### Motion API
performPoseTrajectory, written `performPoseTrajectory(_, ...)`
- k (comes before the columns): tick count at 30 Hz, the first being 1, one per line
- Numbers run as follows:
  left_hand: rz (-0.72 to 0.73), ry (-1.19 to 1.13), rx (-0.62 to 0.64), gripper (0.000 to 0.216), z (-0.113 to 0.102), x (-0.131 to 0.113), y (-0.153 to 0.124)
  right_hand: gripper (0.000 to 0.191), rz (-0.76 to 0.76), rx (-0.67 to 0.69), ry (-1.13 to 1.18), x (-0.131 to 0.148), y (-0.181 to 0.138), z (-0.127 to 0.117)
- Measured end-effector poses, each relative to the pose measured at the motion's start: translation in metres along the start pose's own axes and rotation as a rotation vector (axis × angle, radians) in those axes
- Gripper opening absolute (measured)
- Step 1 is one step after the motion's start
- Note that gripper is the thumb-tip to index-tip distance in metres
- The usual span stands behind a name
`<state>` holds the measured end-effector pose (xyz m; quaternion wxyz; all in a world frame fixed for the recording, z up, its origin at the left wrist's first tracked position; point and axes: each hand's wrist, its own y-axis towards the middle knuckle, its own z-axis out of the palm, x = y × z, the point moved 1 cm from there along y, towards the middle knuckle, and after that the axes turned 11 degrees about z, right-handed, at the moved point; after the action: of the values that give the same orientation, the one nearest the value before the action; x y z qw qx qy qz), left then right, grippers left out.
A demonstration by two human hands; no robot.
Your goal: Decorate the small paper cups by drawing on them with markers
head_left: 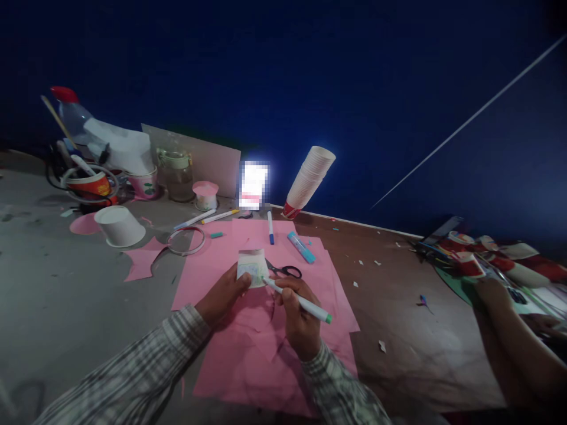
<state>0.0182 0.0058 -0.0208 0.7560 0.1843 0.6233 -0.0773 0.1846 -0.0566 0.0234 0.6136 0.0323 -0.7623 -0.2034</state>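
- Far left of the pink sheet [208,271], a red-capped bottle [71,112] and a red cup [91,184] crammed with tools stand against the blue wall; the dim light swallows the detail there.
- Left of the sheet, a white cup [119,226] sits upside down on the tabletop [57,283], with a thin ring [186,241] lying at the sheet's left edge.
- Behind the sheet's far left corner stand a glass jar [177,174] and a small pink-topped pot [205,195].
- On the sheet's middle, the left hand [225,295] has its grip clamped on a white piece [251,267], thumb on its near face. Whether it is card or a small cup is hard to tell, and its faint drawing cannot be read.
- Just right of it, the right hand [299,316] keeps its grip closed around a marker [297,300], the tip touching the white piece's lower right corner and the green end pointing away to the right.
- Scissors [286,271] lie on the sheet just beyond the right hand, and a blue pen [270,227] and a teal marker [302,247] lie farther back.
- Behind the sheet's far edge, a bright blurred patch [253,184] glares, and a stack of cups [310,180] leans to the right.
- Well right of the sheet, another person's arm [509,330] is cut off by the frame, beside a muddle of red and white cups [465,254].
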Motion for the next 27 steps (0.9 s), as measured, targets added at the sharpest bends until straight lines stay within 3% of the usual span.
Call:
performPoseTrajectory(17, -0.008, 0.017, 0.007, 0.066, -0.0007, 0.0026, 0.0006, 0.024, 0.005, 0.015, 0.092, -0.0008, -0.0013, 0.0002)
performPoseTrajectory(27, 0.000, 0.007, -0.001, 0.067, -0.0009, 0.0031, 0.0008, 0.023, -0.008, -0.010, 0.012, -0.0021, -0.0006, 0.0005)
